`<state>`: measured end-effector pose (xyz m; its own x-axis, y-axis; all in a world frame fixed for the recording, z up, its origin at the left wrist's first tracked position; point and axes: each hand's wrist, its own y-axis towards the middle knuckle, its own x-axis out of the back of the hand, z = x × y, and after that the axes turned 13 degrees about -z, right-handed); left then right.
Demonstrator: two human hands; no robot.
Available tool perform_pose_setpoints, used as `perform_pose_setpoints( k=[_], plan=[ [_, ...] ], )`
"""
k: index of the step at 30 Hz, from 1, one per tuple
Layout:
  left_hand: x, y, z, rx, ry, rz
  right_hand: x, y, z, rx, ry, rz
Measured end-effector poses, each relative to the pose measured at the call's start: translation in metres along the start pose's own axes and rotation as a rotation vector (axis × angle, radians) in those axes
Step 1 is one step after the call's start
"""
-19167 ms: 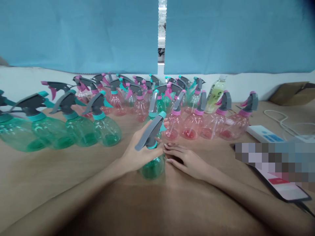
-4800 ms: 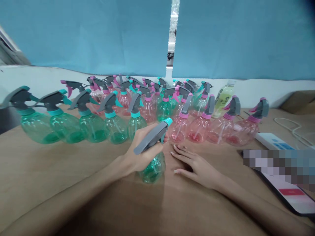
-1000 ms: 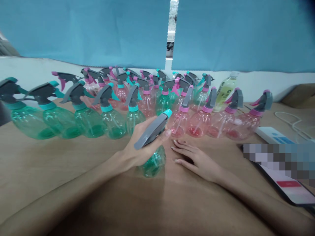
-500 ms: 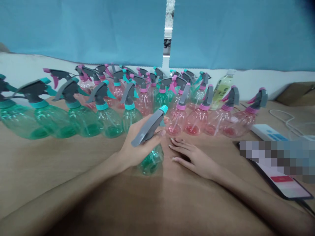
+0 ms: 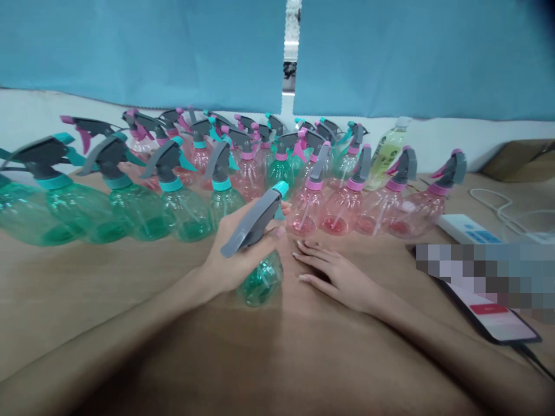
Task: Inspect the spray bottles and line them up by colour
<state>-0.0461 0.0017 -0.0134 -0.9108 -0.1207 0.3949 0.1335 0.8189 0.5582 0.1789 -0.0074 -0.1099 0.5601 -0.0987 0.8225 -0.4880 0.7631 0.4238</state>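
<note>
My left hand [image 5: 238, 248] is wrapped round the neck of a green spray bottle [image 5: 261, 280] with a grey and teal trigger head. The bottle's lower body shows beneath the hand, while its collar is hidden by the fingers. My right hand [image 5: 332, 271] lies palm down on the table [image 5: 329, 352], fingers spread, holding nothing. Just beyond it stand several pink spray bottles [image 5: 341, 211] with grey and pink heads. Several green spray bottles [image 5: 187, 214] form a row to the left of my left hand.
More green and pink spray bottles crowd behind the front row. A drink bottle with a yellow-green label [image 5: 389, 151] stands behind the pink ones. At right are a phone [image 5: 498, 323], a white box [image 5: 470, 230], a white cable [image 5: 498, 202] and a brown object [image 5: 522, 162].
The whole view has shifted slightly, so everything appears a little further left and up. Both hands keep their poses, and the left still grips the same spray bottle.
</note>
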Motion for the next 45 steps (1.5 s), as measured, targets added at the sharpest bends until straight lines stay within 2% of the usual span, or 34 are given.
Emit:
perform_pose_setpoints(
  k=[10,35,45],
  plan=[
    [0.0003,0.0008,-0.0009,0.041,-0.013,0.018,0.0014,0.0011,0.0007,-0.003,0.005,0.004],
    [-0.0001,0.0003,-0.0062,0.044,0.003,-0.025,0.0021,0.0006,0.0007,-0.017,0.047,-0.001],
    [0.0012,0.0007,-0.0059,-0.017,0.041,-0.015,0.0018,0.0007,0.0013,-0.017,0.037,0.003]
  ],
)
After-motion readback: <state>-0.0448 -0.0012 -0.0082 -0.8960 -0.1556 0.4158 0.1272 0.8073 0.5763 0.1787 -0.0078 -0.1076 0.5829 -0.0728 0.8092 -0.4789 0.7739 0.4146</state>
